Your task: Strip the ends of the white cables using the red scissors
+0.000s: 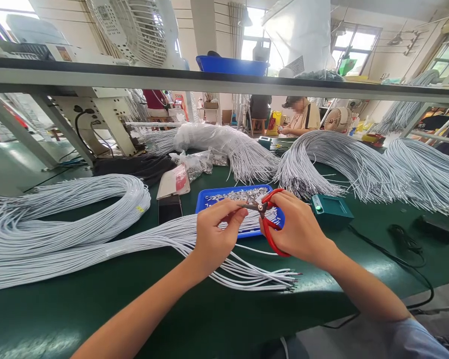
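Note:
My right hand [297, 227] grips red-handled scissors [272, 240], whose blades point left toward my left fingertips. Thumb and fingers of my left hand [217, 234] are pinched together at the blade tips; what they hold is too small to make out. Both hands are above a blue tray [202, 200] of small metallic pieces [234, 195]. White cables [134, 244] run from the left across the tray and under my left hand, and some loose ends [273, 280] lie on the green table in front.
A coiled cable bundle [123, 214] lies left, with a phone [169, 209] beyond. More cable bundles [333, 159] lie behind. A green box [331, 209] and black cord [392, 257] are right. A shelf [217, 82] crosses above; a person [303, 117] sits beyond.

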Available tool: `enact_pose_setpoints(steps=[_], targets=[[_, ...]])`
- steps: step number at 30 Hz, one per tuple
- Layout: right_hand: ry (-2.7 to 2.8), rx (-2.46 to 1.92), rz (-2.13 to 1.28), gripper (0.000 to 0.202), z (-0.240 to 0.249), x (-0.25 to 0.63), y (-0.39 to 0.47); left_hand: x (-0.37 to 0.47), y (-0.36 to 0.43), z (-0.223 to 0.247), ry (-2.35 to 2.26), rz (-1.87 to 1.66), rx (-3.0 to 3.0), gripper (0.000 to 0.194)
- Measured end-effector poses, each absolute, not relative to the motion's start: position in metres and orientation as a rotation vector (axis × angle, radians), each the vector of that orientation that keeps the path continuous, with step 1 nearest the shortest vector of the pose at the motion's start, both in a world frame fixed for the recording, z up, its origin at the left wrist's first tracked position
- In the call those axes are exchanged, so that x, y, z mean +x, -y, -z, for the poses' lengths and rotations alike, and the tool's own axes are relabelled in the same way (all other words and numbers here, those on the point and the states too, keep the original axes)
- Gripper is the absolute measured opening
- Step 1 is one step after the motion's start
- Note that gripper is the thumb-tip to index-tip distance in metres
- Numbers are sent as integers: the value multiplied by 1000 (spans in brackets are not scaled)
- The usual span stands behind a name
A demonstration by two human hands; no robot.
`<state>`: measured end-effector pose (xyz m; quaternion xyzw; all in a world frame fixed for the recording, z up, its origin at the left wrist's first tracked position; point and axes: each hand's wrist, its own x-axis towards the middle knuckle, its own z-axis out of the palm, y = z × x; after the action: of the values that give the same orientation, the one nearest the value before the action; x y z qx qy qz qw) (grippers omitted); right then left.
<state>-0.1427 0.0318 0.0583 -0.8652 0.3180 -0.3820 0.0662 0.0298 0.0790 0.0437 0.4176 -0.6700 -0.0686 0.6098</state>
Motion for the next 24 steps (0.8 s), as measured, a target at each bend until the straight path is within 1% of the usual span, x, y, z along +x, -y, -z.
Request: enact_pose_setpoints(steps=[6,24], targets=[[-939,-2608,1130,13,-58,-142,-34,27,-81,-43,1616,59,943,15],[-900,-2555,1061,14,-59,-141,-35,27,-81,-42,1688,-174,880,16]])
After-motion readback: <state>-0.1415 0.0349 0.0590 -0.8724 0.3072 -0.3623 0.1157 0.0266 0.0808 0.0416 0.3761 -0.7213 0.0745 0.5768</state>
